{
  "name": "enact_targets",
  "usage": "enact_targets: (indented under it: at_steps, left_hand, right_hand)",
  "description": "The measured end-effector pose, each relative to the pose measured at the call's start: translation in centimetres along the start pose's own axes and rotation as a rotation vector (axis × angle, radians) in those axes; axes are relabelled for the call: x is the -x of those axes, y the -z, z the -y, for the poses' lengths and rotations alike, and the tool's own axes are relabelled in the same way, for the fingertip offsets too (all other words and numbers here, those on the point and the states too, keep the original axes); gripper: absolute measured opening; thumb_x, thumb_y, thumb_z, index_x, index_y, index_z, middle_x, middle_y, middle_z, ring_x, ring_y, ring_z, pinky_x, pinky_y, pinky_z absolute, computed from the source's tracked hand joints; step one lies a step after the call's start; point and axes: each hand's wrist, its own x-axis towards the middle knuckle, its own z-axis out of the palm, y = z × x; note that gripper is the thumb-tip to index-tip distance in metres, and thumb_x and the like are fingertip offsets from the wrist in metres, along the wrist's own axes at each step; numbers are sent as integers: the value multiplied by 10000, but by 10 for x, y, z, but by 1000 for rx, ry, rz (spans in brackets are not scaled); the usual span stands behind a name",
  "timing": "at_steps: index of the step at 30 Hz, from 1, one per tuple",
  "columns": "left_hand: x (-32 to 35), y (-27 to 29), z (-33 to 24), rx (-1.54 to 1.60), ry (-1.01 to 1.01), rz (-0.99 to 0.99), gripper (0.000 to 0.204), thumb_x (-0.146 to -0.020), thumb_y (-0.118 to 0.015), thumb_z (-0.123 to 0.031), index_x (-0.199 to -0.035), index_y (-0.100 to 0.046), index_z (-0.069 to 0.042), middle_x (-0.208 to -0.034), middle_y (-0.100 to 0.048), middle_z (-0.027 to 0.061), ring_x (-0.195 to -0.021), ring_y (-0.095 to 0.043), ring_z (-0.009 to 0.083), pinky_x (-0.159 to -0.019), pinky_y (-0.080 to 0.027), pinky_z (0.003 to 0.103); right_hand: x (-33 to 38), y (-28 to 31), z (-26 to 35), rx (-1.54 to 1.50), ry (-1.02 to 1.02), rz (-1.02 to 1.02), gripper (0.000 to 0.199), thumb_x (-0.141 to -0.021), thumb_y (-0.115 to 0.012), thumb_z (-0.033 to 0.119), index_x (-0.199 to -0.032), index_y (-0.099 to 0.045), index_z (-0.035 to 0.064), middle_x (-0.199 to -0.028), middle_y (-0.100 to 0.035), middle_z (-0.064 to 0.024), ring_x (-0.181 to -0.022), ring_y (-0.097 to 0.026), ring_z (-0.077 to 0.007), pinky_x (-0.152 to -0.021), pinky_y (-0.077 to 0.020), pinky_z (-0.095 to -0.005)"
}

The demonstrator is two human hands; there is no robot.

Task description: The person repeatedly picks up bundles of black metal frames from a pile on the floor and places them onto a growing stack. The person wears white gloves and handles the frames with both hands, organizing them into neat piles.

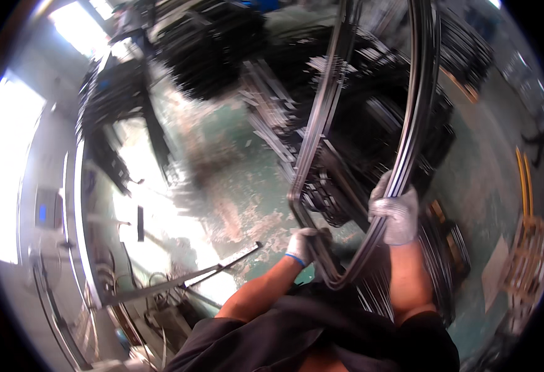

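Observation:
A long, shiny dark metal frame (415,111) with rounded corners stretches away from my body, its near end close to my waist. My right hand (397,214), in a pale work glove, is wrapped round the frame's right-hand long bar. At the short near end, my left hand (300,246) grips the bar between the two corners, in a similar glove with a blue cuff edge. Part of the left fingers is hidden behind the bar. The frame's far end runs out of the picture at the top.
Beyond the frame lies a large pile of dark metal frames (377,118), blurred. Another dark stack (207,49) stands at the back. On the left is a metal stand (179,282) with a projecting arm. Wooden pallets (528,266) are at the right, on a worn green floor (241,186).

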Motion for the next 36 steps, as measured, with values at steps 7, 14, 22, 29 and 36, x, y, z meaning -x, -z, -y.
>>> enact_targets:
  at_steps: [7, 14, 22, 29, 36]
  left_hand:
    - [102, 48, 11, -520, -175, 79, 454, -1069, -758, -265, -1420, -712, 20, -1268, -798, 133, -1179, -758, 274, -1044, -614, 435]
    - [263, -27, -120, -518, -798, 604, 940, -992, -864, -535, -1644, -488, 30, -1533, -655, 135, -1398, -659, 273, -1168, -554, 463]
    - [345, -92, -196, 46, -880, 732, 359, -975, -816, -101, -1294, -663, -42, -1182, -700, 114, -1170, -690, 335, -1135, -542, 563]
    - [361, -52, -260, 450, -994, 576, 236, -954, -668, 12, -1141, -595, -113, -927, -567, 16, -894, -566, 202, -887, -524, 414]
    - [388, 31, -386, 798, -1273, 510, 106, -1080, -646, -100, -990, -628, -45, -820, -577, 15, -736, -612, 187, -778, -598, 405]
  right_hand:
    - [85, -122, 22, 397, -120, 288, 410, -633, -735, -61, -1022, -631, 16, -771, -638, -48, -615, -630, -130, -571, -522, -272]
    - [125, -181, 20, 635, -176, 596, 378, -662, -808, -84, -1001, -674, 18, -891, -672, 4, -770, -655, -85, -714, -583, -291]
    - [84, -261, 7, 969, -119, 1018, 365, -741, -871, 78, -1042, -699, -37, -847, -718, -76, -757, -674, -176, -745, -589, -376]
    - [38, -353, 22, 1358, 229, 1359, 657, -830, -821, 252, -1323, -612, -128, -1040, -774, -329, -979, -795, -463, -891, -641, -498]
    - [-29, -369, 61, 1414, 428, 1134, 636, -737, -849, 57, -1351, -695, 4, -1124, -799, -218, -1031, -826, -363, -972, -652, -431]
